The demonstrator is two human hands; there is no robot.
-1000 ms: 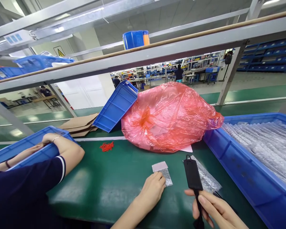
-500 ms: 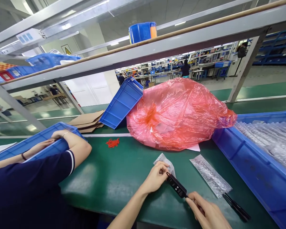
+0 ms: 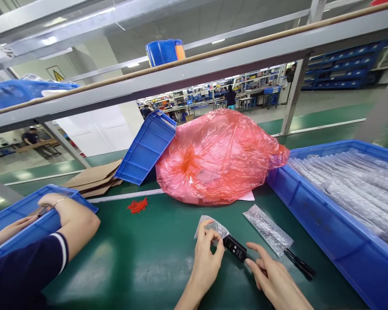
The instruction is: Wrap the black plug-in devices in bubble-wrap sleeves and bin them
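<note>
A slim black device (image 3: 235,247) with white markings and pale buttons lies slantwise over the green tabletop. Its upper left end meets the mouth of a clear plastic bag (image 3: 218,225). With thumb and fingers pinched at that mouth, my left hand (image 3: 206,254) grips the bag beside the device. My right hand (image 3: 274,275) is at the device's lower right end, thumb and forefinger apart; whether they touch it I cannot tell. To the right lies another clear bag (image 3: 267,228), with a black cable-like bundle (image 3: 300,263) sticking out of it.
A blue crate (image 3: 313,215) of bagged items stands right. Behind sit a large red plastic bag (image 3: 220,159), a tilted blue bin (image 3: 145,148), cardboard sheets (image 3: 92,177) and small red pieces (image 3: 137,205). At left, a co-worker's arm (image 3: 76,219) reaches into another blue bin (image 3: 53,191).
My right fingers have spread from their pinch at the device's end. My left hand has shifted onto the bag's mouth, and the device's upper end is now at the bag. The view has turned right.
</note>
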